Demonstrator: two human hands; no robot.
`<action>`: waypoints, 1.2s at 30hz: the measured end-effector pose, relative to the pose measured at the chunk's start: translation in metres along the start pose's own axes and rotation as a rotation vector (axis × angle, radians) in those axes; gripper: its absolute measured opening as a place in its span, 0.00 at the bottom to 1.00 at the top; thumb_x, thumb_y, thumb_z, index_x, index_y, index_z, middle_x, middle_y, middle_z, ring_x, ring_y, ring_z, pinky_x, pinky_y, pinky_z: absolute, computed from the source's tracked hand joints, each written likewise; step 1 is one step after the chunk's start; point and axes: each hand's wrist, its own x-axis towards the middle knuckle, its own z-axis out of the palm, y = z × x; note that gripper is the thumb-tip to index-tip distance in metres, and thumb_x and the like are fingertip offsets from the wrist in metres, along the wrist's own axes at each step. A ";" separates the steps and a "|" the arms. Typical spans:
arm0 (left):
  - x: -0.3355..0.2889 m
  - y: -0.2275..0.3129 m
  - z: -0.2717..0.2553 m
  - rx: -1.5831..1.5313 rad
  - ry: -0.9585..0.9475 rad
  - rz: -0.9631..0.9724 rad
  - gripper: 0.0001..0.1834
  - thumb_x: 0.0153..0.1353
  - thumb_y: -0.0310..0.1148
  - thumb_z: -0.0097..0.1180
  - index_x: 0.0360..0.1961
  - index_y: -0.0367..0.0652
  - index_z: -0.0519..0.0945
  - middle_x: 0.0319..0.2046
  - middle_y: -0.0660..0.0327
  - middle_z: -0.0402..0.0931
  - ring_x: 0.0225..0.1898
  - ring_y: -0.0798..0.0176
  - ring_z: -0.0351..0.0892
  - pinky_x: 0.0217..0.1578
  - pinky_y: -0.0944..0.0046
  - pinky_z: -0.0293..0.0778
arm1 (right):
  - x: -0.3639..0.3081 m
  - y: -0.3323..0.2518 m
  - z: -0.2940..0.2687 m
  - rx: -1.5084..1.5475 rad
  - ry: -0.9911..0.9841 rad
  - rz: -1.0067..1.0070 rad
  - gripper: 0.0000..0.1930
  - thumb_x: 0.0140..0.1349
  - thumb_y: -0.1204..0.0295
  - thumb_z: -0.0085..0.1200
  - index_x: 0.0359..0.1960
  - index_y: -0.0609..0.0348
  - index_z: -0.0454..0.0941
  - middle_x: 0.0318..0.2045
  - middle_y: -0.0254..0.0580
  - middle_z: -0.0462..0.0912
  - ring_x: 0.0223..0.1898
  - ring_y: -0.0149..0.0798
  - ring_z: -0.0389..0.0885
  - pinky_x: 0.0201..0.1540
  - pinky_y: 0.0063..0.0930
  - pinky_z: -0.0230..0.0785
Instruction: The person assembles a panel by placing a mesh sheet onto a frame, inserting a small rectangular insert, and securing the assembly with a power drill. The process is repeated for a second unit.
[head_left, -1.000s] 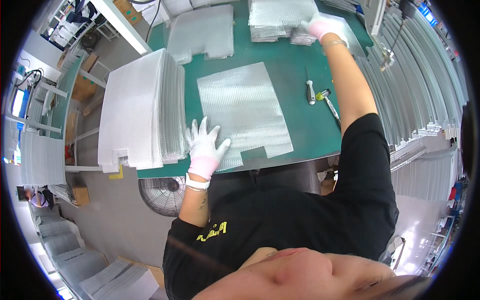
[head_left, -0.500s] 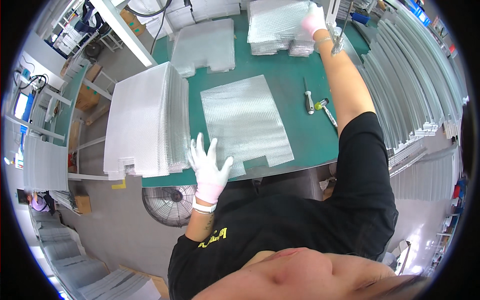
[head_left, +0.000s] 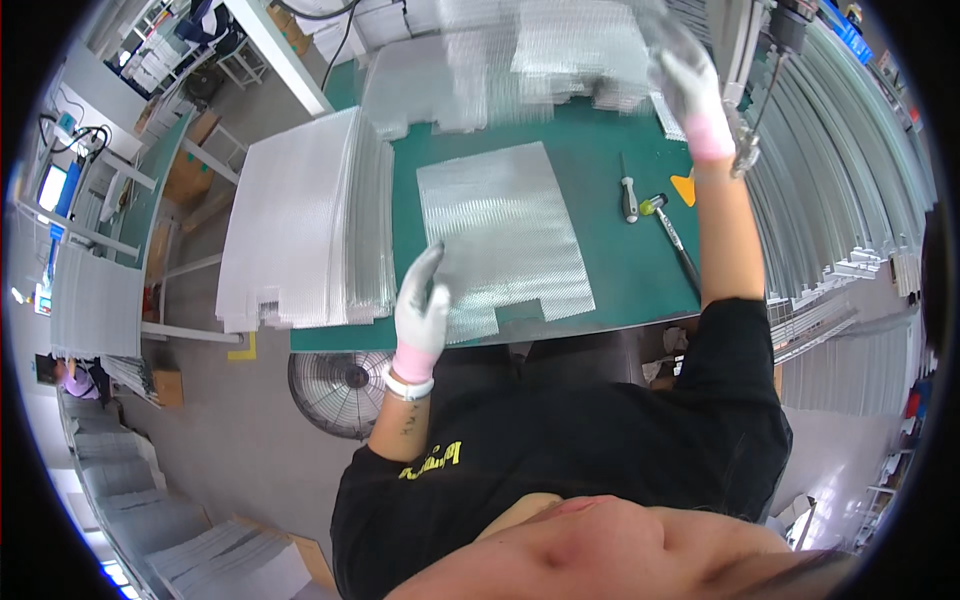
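A single silvery mesh sheet (head_left: 505,230) with a notched near edge lies flat on the green table. My left hand (head_left: 420,315), in a white glove with a pink cuff, is open at its near left corner, fingers apart; whether it touches the sheet I cannot tell. At the far right, my gloved right hand (head_left: 693,95) is smeared by motion, with its fingers by a blurred mesh sheet (head_left: 480,60) that it appears to grip. That sheet spreads left over the far stack of mesh sheets (head_left: 580,45), partly hiding it.
A tall stack of mesh sheets (head_left: 290,215) stands on the left, and a lower stack (head_left: 400,85) behind it. Right of the single sheet lie a screwdriver (head_left: 628,200), a hammer (head_left: 672,228) and a yellow piece (head_left: 684,190). Curved-looking panels (head_left: 820,180) line the right.
My right hand has drawn back from the far stack toward the right, and a blurred sheet now shows above that stack. My left hand has turned, its fingers closer together.
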 end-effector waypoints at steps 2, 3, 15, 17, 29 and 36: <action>0.011 0.004 0.003 -0.468 0.009 0.006 0.36 0.78 0.49 0.42 0.72 0.27 0.61 0.70 0.43 0.65 0.71 0.47 0.67 0.71 0.49 0.62 | -0.082 -0.015 0.004 -0.119 -0.109 0.210 0.33 0.67 0.74 0.58 0.73 0.62 0.63 0.63 0.43 0.79 0.44 0.23 0.78 0.51 0.23 0.73; 0.012 0.012 0.002 -0.519 -0.001 -0.021 0.41 0.78 0.57 0.36 0.74 0.28 0.58 0.69 0.40 0.65 0.70 0.48 0.68 0.70 0.51 0.65 | -0.119 -0.023 0.026 -0.085 -0.061 0.267 0.34 0.65 0.71 0.61 0.72 0.66 0.65 0.64 0.43 0.78 0.43 0.23 0.79 0.46 0.19 0.73; -0.011 0.009 0.027 0.760 0.054 -0.223 0.42 0.58 0.42 0.69 0.68 0.33 0.65 0.46 0.41 0.82 0.43 0.42 0.85 0.46 0.52 0.80 | -0.260 0.010 0.059 -0.843 -0.173 0.306 0.24 0.59 0.70 0.63 0.58 0.61 0.79 0.53 0.51 0.84 0.55 0.51 0.83 0.59 0.35 0.75; -0.010 0.005 0.029 0.745 0.043 -0.289 0.42 0.57 0.43 0.70 0.67 0.33 0.66 0.48 0.41 0.82 0.47 0.41 0.84 0.49 0.52 0.79 | -0.262 0.019 0.057 -0.884 -0.197 0.317 0.24 0.59 0.69 0.63 0.58 0.60 0.79 0.53 0.50 0.84 0.55 0.51 0.83 0.58 0.36 0.75; -0.017 -0.028 0.031 0.847 0.014 -0.233 0.43 0.60 0.43 0.68 0.71 0.33 0.63 0.60 0.41 0.76 0.57 0.41 0.80 0.56 0.52 0.77 | -0.278 0.043 0.055 -1.084 -0.250 0.175 0.24 0.61 0.66 0.63 0.59 0.57 0.78 0.60 0.47 0.78 0.56 0.51 0.81 0.57 0.38 0.76; -0.013 -0.019 0.032 0.891 -0.008 -0.346 0.46 0.58 0.45 0.69 0.72 0.37 0.61 0.58 0.43 0.76 0.56 0.41 0.80 0.55 0.52 0.77 | -0.257 0.023 0.065 -1.256 -0.398 0.336 0.20 0.59 0.64 0.64 0.53 0.54 0.82 0.59 0.51 0.77 0.54 0.52 0.82 0.55 0.41 0.77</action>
